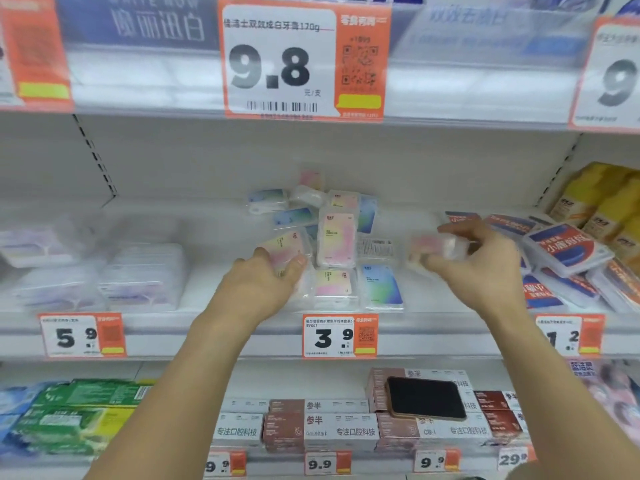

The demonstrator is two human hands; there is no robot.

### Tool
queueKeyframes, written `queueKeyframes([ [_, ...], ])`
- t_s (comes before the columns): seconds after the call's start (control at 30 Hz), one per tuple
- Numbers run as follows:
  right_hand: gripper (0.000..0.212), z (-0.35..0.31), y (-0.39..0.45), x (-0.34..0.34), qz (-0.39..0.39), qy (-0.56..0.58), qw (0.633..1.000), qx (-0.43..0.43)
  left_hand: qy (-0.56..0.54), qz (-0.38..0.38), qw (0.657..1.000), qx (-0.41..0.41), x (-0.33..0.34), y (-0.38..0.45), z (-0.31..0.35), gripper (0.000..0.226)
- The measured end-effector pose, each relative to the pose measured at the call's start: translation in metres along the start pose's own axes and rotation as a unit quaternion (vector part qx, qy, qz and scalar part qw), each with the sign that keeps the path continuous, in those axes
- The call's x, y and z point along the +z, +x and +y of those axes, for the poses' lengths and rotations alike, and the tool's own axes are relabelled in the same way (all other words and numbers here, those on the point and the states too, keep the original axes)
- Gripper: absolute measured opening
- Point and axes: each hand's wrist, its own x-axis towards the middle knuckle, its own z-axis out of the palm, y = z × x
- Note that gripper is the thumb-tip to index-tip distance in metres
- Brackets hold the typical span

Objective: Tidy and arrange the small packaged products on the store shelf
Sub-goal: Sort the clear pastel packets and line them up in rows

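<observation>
A loose pile of small clear packs with pastel pink and blue cards (334,237) lies on the middle of the white shelf (214,306). My left hand (266,282) grips a pink pack (284,249) at the pile's left side, thumb on its right edge. My right hand (481,261) holds another pink pack (434,249) in the air just right of the pile, pinched between thumb and fingers. Two packs, one pink (334,285) and one blue (381,287), lie at the front edge.
Stacks of clear boxes (142,275) sit at the shelf's left. Red-and-blue flat boxes (568,251) and yellow packets (602,199) fill the right. A black phone (426,398) lies on toothpaste boxes on the lower shelf. Price tags (339,336) line the shelf edges.
</observation>
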Motion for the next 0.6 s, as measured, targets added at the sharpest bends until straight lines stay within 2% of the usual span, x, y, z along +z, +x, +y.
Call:
queueKeyframes([
  [0.07, 0.037, -0.006, -0.002, 0.009, 0.008, 0.077, 0.997, 0.023, 0.006, 0.012, 1.000, 0.000, 0.001, 0.000, 0.003, 0.071],
  [0.1, 0.035, -0.006, -0.005, 0.017, -0.019, 0.082, 0.996, 0.031, 0.008, 0.021, 1.000, 0.001, 0.001, -0.001, 0.004, 0.070],
  [0.2, 0.047, 0.000, -0.021, 0.038, -0.120, -0.055, 0.991, -0.003, -0.010, 0.044, 0.999, 0.011, -0.002, -0.003, 0.009, 0.062],
  [0.27, 0.055, 0.003, -0.030, 0.042, -0.121, -0.093, 0.988, -0.023, -0.053, 0.050, 0.997, 0.023, -0.002, -0.004, 0.013, 0.057],
  [0.37, 0.056, -0.001, -0.041, 0.042, -0.091, -0.073, 0.993, -0.036, -0.102, 0.055, 0.992, 0.052, 0.000, -0.009, 0.019, 0.053],
  [0.43, 0.050, -0.010, -0.046, 0.040, -0.031, -0.051, 0.994, -0.088, -0.085, 0.087, 0.990, 0.073, -0.003, -0.012, 0.019, 0.047],
  [0.5, 0.042, -0.026, -0.053, 0.039, 0.015, -0.003, 0.986, -0.168, -0.066, 0.152, 0.982, 0.091, -0.011, -0.012, 0.012, 0.038],
  [0.6, 0.030, -0.058, -0.074, 0.054, 0.003, 0.040, 0.954, -0.298, -0.078, 0.251, 0.960, 0.099, -0.039, -0.010, -0.010, 0.022],
])
